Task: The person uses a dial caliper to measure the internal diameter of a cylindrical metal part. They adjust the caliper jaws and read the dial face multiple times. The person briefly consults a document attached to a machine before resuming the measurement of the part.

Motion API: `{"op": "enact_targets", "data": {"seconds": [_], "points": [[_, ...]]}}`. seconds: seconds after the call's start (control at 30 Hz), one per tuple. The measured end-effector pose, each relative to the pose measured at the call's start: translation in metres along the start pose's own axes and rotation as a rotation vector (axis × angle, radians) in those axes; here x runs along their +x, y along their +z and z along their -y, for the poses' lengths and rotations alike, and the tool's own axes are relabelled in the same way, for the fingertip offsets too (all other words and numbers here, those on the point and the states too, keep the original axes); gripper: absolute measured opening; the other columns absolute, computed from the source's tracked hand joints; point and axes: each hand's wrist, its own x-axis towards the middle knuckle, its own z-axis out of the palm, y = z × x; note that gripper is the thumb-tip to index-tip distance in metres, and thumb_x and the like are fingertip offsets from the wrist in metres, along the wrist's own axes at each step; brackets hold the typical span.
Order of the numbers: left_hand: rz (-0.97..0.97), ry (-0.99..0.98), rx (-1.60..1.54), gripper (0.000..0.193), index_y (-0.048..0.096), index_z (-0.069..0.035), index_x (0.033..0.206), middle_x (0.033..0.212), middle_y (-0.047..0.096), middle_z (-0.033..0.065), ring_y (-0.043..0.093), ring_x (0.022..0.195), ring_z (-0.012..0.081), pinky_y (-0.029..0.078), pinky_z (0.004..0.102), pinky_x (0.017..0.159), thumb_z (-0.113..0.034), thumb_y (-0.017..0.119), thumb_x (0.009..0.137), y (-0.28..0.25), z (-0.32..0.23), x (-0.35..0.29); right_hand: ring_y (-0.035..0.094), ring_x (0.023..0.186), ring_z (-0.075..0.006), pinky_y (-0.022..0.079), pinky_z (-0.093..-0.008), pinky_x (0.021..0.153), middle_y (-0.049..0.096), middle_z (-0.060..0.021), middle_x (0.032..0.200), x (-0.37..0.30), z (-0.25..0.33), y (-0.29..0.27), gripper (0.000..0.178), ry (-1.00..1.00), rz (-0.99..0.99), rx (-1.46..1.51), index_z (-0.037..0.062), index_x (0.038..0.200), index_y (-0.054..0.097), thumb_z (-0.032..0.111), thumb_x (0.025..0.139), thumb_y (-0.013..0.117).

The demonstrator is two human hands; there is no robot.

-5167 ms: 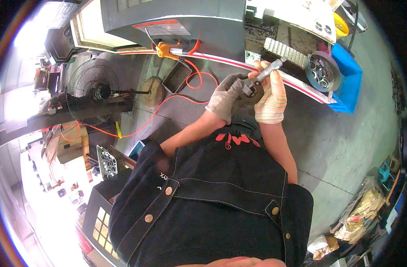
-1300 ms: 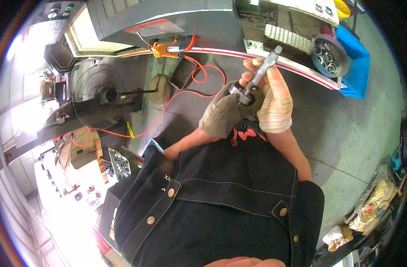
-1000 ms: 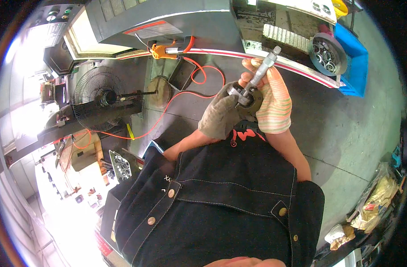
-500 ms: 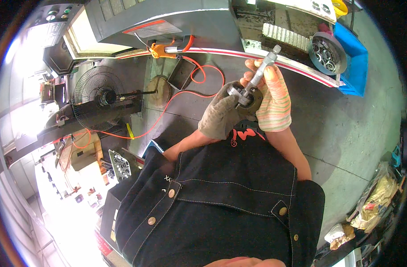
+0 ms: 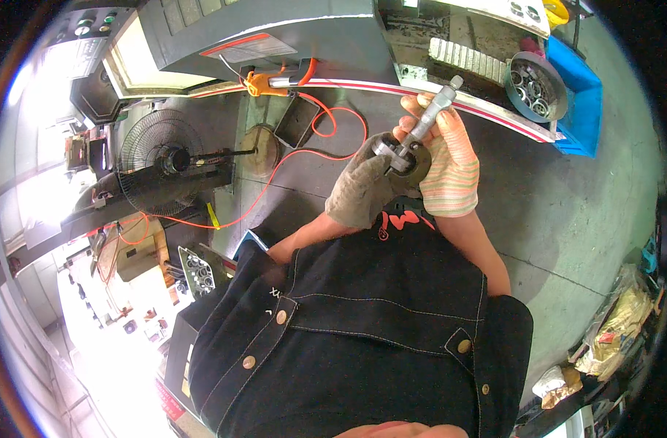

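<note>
In front of my chest, both gloved hands are raised around a micrometer point(image 5: 425, 130). Its silver barrel slants up and to the right, and its dark curved frame sits low between my palms. My left hand point(image 5: 359, 184), in a dirty grey glove, is closed on a small shiny metal ring point(image 5: 384, 147) at the measuring end. My right hand point(image 5: 451, 174), in a pale striped glove with bare fingertips, is closed round the micrometer, thumb and fingers at the barrel. Exactly how the ring meets the measuring faces is partly hidden by my fingers.
Ahead on the right, a round pan point(image 5: 564, 98) of metal rings stands beside a blue crate point(image 5: 586, 120). A ribbed pale block point(image 5: 468, 62) lies left of it. An orange air gun point(image 5: 259, 84), a hose point(image 5: 264, 191) and a fan point(image 5: 158, 157) are on the left.
The micrometer's barrel has turned slightly, and my right thumb has shifted a little on it. Both hands hold nearly the same place.
</note>
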Motion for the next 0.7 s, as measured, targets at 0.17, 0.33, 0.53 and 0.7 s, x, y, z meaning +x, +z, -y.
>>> {"op": "enact_targets", "data": {"seconds": [0.17,0.33,0.53,0.7], "points": [[0.019,0.002,-0.009,0.050,0.036,-0.003,0.124,0.116,0.049,0.0129,0.052,0.106,0.0292,0.049,0.0478,0.081,-0.026,0.057,0.085,-0.0038,0.0007,0.0013,0.060,0.085,-0.0202,0.050,-0.0352,0.080,0.060,-0.0143,0.104,0.0018,-0.0004,-0.0031,0.028,0.010,0.041,0.025,0.0022,0.108,0.054,0.019,0.086,0.057],[0.043,0.014,-0.025,0.048,0.036,-0.002,0.124,0.116,0.049,0.0138,0.053,0.105,0.0291,0.049,0.0476,0.081,-0.023,0.056,0.085,-0.0043,0.0005,0.0022,0.060,0.084,-0.0196,0.049,-0.0343,0.080,0.060,-0.0127,0.101,0.0055,-0.0030,-0.0075,0.027,0.006,0.078,0.042,0.0043,0.105,0.055,0.019,0.084,0.062],[-0.001,0.017,-0.011,0.048,0.036,-0.001,0.123,0.116,0.049,0.0143,0.053,0.104,0.0284,0.049,0.0476,0.080,-0.024,0.056,0.085,-0.0017,-0.0002,0.0015,0.059,0.083,-0.0186,0.050,-0.0339,0.079,0.060,-0.0110,0.099,0.0057,-0.0030,-0.0055,0.027,-0.005,0.084,0.038,0.0048,0.104,0.055,0.019,0.083,0.063],[-0.009,0.003,0.000,0.048,0.036,-0.002,0.123,0.115,0.049,0.0141,0.053,0.103,0.0279,0.049,0.0481,0.080,-0.024,0.056,0.085,0.0012,-0.0016,0.0015,0.059,0.083,-0.0177,0.051,-0.0328,0.078,0.060,-0.0098,0.097,0.0071,-0.0034,-0.0083,0.030,-0.019,0.070,-0.014,0.0054,0.105,0.054,0.021,0.082,0.064]]}}
